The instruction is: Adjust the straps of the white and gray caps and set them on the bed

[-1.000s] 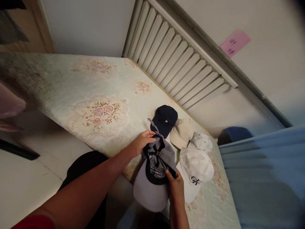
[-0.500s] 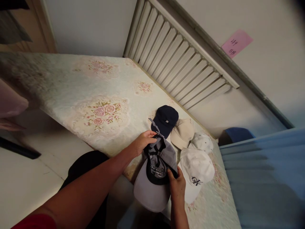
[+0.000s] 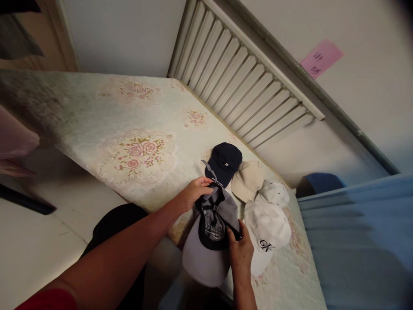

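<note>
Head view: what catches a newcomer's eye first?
The grey cap, inside up at the near edge of the floral mattress, gripped by the left hand at its back and the right hand at its side. Beside it lie a navy cap, a beige cap, a white cap with a logo and a smaller white cap. A pink note marks the upper-right wall.

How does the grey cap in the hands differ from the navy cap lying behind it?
The grey cap is turned inside up, dark lining showing; the navy cap lies crown up. The left hand and right hand grip the grey cap; the navy cap rests on the mattress. Both are brimmed caps.
</note>
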The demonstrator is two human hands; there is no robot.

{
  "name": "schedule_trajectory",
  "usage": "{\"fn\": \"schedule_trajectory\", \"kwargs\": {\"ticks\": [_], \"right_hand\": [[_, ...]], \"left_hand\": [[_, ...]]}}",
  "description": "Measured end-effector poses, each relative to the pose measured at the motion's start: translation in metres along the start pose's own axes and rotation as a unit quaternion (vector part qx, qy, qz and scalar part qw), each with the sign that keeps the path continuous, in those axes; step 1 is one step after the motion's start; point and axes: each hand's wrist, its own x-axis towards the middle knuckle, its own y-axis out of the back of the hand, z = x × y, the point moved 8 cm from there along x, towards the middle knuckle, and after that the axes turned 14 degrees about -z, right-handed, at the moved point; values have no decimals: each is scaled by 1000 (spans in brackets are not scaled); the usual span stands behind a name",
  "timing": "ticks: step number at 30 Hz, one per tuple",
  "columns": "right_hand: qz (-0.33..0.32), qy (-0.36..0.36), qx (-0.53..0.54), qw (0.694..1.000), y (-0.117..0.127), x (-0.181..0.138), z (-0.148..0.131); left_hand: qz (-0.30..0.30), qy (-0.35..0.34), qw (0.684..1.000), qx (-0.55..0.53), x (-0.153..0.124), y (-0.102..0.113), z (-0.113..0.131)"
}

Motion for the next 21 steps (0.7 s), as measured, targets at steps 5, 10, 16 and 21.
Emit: {"fn": "schedule_trajectory", "kwargs": {"ticks": [5, 10, 16, 21], "right_hand": [[82, 79, -33, 993, 12, -9, -18], [118, 174, -39, 977, 19, -22, -53], [86, 144, 3, 986, 23, -31, -54], [53, 26, 94, 994, 26, -38, 15]], "left_hand": [[-6, -1, 1000, -3, 0, -1, 0], [-11, -4, 1000, 8, 2, 1, -3], [41, -14, 999, 32, 2, 16, -4], [86, -4, 996, 39, -2, 29, -14]]}}
